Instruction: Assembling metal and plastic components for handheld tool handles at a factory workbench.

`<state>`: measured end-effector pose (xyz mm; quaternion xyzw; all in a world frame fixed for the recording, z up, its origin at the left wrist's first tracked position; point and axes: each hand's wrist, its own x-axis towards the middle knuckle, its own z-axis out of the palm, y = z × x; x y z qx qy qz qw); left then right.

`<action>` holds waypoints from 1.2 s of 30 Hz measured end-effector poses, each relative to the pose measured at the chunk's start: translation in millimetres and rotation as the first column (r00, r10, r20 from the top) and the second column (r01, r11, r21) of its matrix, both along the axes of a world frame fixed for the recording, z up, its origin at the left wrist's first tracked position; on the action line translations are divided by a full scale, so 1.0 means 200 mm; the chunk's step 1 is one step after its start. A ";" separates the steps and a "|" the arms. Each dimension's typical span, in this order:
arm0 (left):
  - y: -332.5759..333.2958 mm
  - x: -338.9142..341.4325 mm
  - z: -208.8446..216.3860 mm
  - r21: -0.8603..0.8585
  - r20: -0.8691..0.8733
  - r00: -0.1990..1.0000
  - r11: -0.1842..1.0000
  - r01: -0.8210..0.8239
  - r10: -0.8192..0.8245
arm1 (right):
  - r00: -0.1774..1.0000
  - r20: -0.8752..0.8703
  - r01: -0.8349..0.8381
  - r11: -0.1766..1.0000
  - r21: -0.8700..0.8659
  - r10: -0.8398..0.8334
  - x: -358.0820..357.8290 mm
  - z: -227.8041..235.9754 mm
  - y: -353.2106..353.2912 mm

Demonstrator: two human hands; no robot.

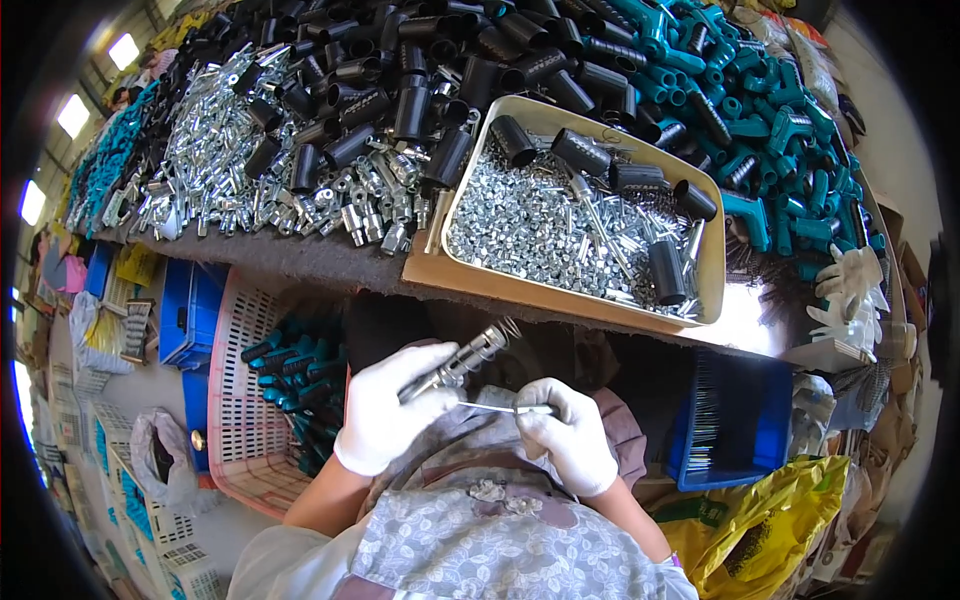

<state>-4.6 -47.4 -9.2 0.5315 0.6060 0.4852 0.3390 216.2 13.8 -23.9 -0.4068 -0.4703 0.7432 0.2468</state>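
Note:
In a white glove, my left hand [393, 408] is closed round a silver metal cylinder [462, 362] that tilts up to the right. A coil spring [509, 328] sticks out at its upper end. My right hand [568, 432], also gloved in white, pinches a thin metal rod [534, 409] whose tip points left toward my left hand. Both hands are over my lap, below the bench edge. Just beyond them a cream tray [712, 298] holds small silver nuts, pins, springs and several black sleeves [666, 272].
Black sleeves [410, 110], silver fittings [215, 150] and teal tool handles [655, 35] are heaped on the bench. A pink basket [240, 400] with teal handles stands left, a blue bin [770, 420] right. A yellow bag [775, 520] and white gloves [848, 280] are also at right.

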 end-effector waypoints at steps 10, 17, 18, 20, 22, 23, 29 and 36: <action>0.00 0.00 -0.01 -0.141 0.170 0.985 0.990 -0.017 0.041 | 0.994 -0.112 0.013 1.000 -0.028 -0.016 0.02 -0.02 0.02; 0.00 0.00 -0.06 -0.069 0.200 0.978 0.997 -0.042 0.055 | 0.968 -0.249 -0.072 0.976 -0.205 0.019 0.04 -0.01 0.04; 0.00 0.00 -0.07 -0.075 0.178 0.982 0.996 -0.044 0.057 | 0.980 -0.197 -0.052 0.987 -0.149 0.022 0.03 -0.02 0.04; -0.01 0.01 -0.05 -0.102 0.178 0.982 0.994 -0.050 0.068 | 0.990 -0.143 -0.032 0.995 -0.092 0.019 0.01 -0.03 0.03; -0.01 0.01 -0.05 -0.025 0.066 0.997 0.999 -0.031 0.032 | 0.998 -0.035 0.048 0.999 0.000 -0.048 -0.01 -0.02 0.03; -0.01 0.01 -0.07 0.076 -0.051 0.999 0.997 0.008 -0.005 | 0.997 -0.017 0.077 0.996 0.038 -0.076 0.00 -0.03 0.04; -0.02 -0.06 -0.02 0.123 -0.267 0.956 0.980 0.155 -0.117 | 0.918 0.004 0.392 0.912 0.122 -0.396 0.28 0.03 0.18; -0.02 -0.01 0.00 0.147 -0.299 0.939 0.964 0.223 -0.171 | 0.965 0.224 0.073 0.959 0.274 -0.138 0.31 0.24 0.19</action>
